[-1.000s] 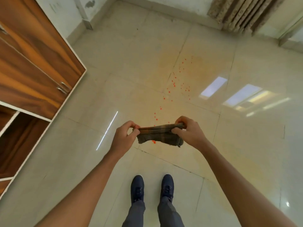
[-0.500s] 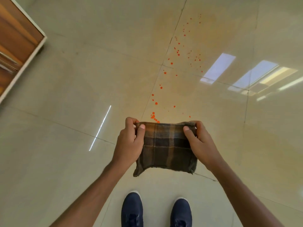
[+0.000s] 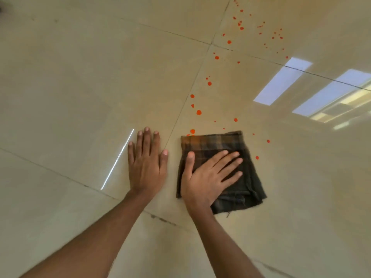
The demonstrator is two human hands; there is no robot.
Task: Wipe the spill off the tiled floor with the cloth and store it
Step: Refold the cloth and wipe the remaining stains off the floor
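A dark plaid cloth (image 3: pixel 224 142), folded into a square, lies flat on the beige tiled floor (image 3: pixel 80 87). My right hand (image 3: pixel 206 175) presses on it with straight, spread fingers. To its left my left hand (image 3: pixel 147 163) rests flat on the bare tile, apart from the cloth. The spill (image 3: pixel 198 112) is a trail of orange-red drops running from the cloth's far edge up toward the top right. A few drops lie beside the cloth's right edge.
Grout lines cross the floor around my hands. Bright window reflections (image 3: pixel 281 83) shine on the tiles at the right. A thin streak of reflected light (image 3: pixel 118 157) lies left of my left hand.
Both hands held the cloth up by its top corners; now the cloth lies on the floor under my right hand and my left hand has let go. The view has dropped close to the floor.
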